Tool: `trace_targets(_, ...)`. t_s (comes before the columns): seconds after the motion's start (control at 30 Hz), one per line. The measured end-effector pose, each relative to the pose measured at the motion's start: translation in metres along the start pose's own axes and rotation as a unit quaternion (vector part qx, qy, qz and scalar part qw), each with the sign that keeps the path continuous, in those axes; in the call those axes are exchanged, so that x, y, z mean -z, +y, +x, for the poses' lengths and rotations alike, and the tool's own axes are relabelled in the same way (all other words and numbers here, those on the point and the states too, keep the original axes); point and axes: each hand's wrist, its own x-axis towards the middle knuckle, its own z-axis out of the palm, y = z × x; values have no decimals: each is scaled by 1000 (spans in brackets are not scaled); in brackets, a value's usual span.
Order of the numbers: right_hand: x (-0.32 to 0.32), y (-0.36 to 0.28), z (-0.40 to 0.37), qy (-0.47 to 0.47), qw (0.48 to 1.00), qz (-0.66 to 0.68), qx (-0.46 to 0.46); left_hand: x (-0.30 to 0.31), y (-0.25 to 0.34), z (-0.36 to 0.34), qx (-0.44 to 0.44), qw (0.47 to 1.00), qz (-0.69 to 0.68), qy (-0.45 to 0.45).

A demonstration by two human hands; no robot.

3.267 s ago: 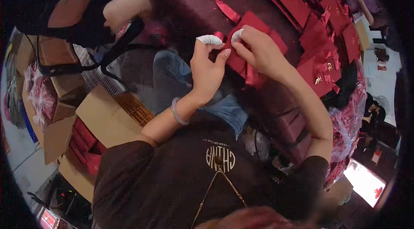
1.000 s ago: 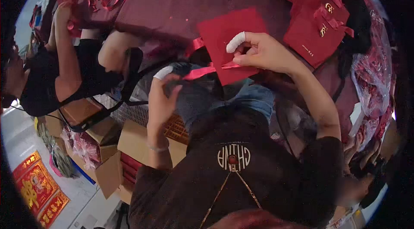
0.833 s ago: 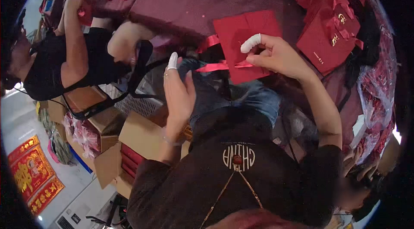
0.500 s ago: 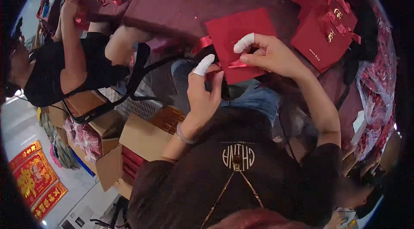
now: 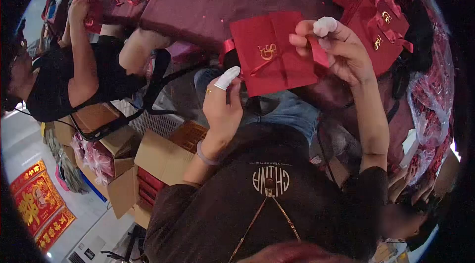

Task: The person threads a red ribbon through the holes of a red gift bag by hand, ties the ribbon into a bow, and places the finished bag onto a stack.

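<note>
Centrally in the head view, a red envelope [image 5: 277, 67] with a gold emblem, flat at the near edge of the maroon table [image 5: 198, 0]. Right of it, right hand [image 5: 344, 50] held up, fingers pinched on the end of a red ribbon [image 5: 317, 54]. Lower left, left hand [image 5: 222, 107], 1 capped fingertip at the envelope's corner, grip impossible to tell. Hands apart. Upper right, stacked envelopes [image 5: 383, 35]. At left, a co-worker [image 5: 74, 82] and cardboard boxes [image 5: 163, 156].

Both hands hold a red envelope [image 5: 272, 55] at the table [image 5: 198, 0] edge: left hand [image 5: 222, 104] below, right hand [image 5: 341, 47] pinching its right side.
</note>
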Motion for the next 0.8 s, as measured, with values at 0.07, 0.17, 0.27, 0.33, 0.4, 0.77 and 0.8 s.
trace_targets(0.07, 3, -4, 1, -47, 998, 0, 36, 1, -4, 1, -12, 999, 40, 4)
trace_targets(0.17, 15, -11, 0, -42, 995, -56, 66, 4, -6, 4, 13, 999, 39, -11)
trace_targets(0.27, 27, -17, -5, -27, 998, -21, 52, 5, -7, 6, 11, 999, 49, -16)
trace_targets(0.33, 19, -22, -5, -28, 997, 52, 56, 7, -7, 6, 12, 998, 57, -22)
trace_targets(0.4, 12, -22, 0, -51, 985, 154, 66, 10, -4, 8, 3, 996, 71, -55)
trace_targets(0.77, -3, 13, 1, 94, 947, -282, 125, -11, 3, 59, 40, 998, 57, -4)
trace_targets(0.8, -16, 16, 5, 135, 921, -339, 140, -15, 3, 60, 36, 996, 74, -25)
